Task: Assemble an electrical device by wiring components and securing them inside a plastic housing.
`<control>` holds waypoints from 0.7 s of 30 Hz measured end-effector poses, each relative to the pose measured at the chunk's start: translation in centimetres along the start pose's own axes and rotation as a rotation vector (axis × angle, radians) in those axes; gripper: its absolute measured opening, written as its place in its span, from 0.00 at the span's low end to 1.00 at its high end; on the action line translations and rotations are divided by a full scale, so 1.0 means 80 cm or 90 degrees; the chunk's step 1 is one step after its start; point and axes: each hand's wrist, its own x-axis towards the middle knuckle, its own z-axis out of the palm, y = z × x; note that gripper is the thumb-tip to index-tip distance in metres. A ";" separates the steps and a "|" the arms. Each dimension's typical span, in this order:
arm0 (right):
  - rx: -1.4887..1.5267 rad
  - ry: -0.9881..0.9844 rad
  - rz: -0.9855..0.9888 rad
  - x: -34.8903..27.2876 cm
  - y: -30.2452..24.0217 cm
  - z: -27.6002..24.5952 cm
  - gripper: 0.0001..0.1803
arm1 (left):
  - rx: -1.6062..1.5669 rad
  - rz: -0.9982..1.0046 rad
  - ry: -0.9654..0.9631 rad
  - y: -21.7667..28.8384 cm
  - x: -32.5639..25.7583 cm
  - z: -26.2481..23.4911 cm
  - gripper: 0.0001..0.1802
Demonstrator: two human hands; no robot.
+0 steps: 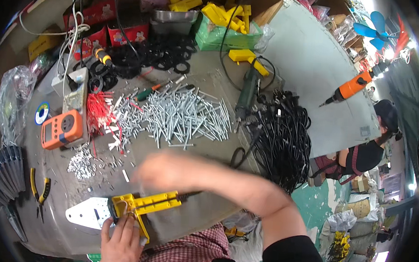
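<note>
My left hand (122,243) is closed on a yellow plastic housing (159,203) near the table's front edge, fingertips pressed into its open side. A flat silvery metal plate (88,213) with holes sticks out of the housing's left end, and a dark cord leaves its right end. My right hand (156,170) is over the tabletop just beyond the housing, smeared by motion, so its fingers and anything in them cannot be made out. A small white tube (125,175) lies close to it. Farther back is a heap of long silver screws (186,117).
Black-and-yellow pliers (39,192) and an orange meter (62,129) lie left, near small nuts (82,164) and red wires (99,112). Bundled black cords (283,140) lie right. An orange power screwdriver (349,89) hangs there. Yellow housings fill a green box (225,36). Another person (361,162) is at right.
</note>
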 end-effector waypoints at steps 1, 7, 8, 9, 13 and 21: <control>-0.232 0.103 0.072 0.003 0.040 -0.038 0.14 | 0.019 0.023 0.008 -0.001 0.002 0.002 0.25; -0.749 0.355 0.560 -0.053 0.250 -0.314 0.14 | -0.060 -0.032 -0.050 0.007 -0.010 -0.001 0.31; -0.870 0.355 0.487 -0.068 0.269 -0.318 0.16 | -0.053 -0.034 -0.061 0.008 -0.014 0.002 0.31; -0.863 0.355 0.490 -0.082 0.298 -0.315 0.17 | -0.082 -0.035 -0.049 0.008 -0.017 0.008 0.31; -0.841 0.302 0.571 -0.063 0.297 -0.306 0.18 | -0.061 -0.029 -0.029 0.005 -0.027 0.025 0.29; -0.699 0.367 0.002 -0.052 0.071 -0.186 0.11 | -0.011 -0.007 -0.010 0.002 -0.010 0.008 0.34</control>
